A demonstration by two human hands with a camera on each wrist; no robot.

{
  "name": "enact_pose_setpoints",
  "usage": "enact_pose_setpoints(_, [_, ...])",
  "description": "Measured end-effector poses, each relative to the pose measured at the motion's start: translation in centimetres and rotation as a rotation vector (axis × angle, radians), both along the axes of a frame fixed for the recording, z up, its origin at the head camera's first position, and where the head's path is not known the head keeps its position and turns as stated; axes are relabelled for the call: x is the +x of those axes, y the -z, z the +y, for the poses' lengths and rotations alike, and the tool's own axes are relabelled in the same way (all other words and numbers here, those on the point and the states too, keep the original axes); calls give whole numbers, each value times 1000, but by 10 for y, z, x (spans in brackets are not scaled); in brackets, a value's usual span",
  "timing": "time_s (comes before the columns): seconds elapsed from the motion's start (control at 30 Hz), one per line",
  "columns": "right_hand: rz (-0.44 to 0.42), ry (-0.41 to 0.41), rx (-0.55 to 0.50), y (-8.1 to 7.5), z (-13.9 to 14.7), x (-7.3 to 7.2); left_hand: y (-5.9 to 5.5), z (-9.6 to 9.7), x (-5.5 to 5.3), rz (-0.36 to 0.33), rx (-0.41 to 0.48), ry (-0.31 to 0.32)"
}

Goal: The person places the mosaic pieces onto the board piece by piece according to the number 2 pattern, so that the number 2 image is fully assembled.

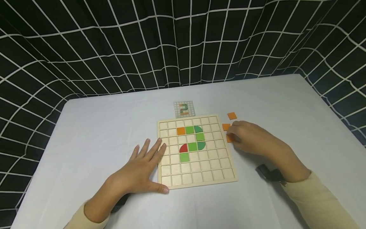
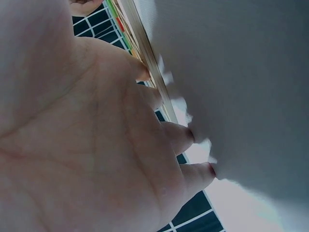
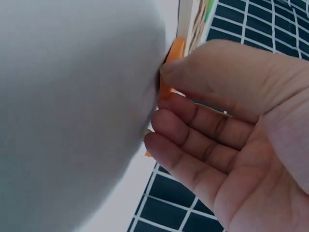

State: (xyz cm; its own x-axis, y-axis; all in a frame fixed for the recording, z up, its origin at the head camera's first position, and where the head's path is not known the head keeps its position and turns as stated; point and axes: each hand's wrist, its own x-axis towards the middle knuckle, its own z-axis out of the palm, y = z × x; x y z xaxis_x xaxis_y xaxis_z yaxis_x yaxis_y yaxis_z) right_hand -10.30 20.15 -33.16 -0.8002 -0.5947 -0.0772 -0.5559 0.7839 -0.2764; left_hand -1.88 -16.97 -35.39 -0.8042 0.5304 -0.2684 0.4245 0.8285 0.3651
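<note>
A wooden grid board (image 1: 211, 165) lies on the white table. My left hand (image 1: 140, 171), fingers spread, rests along its left edge, fingertips on the frame; the left wrist view shows its palm (image 2: 96, 130) beside the board's side. On the board sit an orange square (image 1: 181, 131), several green squares (image 1: 184, 157), two teal quarter-rounds (image 1: 201, 145) and a red quarter-round (image 1: 183, 148). At the right edge my right hand (image 1: 251, 136) pinches an orange square tile (image 3: 173, 65) between thumb and fingers; the tile looks tilted in the right wrist view.
Two more orange tiles (image 1: 232, 115) lie right of the board, one close to its edge. A small pattern card (image 1: 184, 109) lies behind the board. Black cloth with a white grid (image 1: 183, 47) hangs around the table.
</note>
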Motion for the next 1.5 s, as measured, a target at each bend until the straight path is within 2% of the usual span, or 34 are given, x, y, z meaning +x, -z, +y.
enact_pose_setpoints(0.23, [-9,-3,-62,-6,3,5,-1,1,0,-2,-5,5])
enact_pose_setpoints(0.5, [-1,-151,-159,-3,-15,18,0,1,0,-2,-8,0])
enact_pose_setpoints(0.87, [-13,-278,-245,4,-37,32,-1,1,-1,-4,-15,-3])
enact_pose_setpoints(1.17, [-7,-330,-294,13,-53,43,-2,2,0,-6,-18,-3])
enact_pose_setpoints(1.5, [12,-376,-371,16,-69,53,-2,2,0,-2,-22,-3])
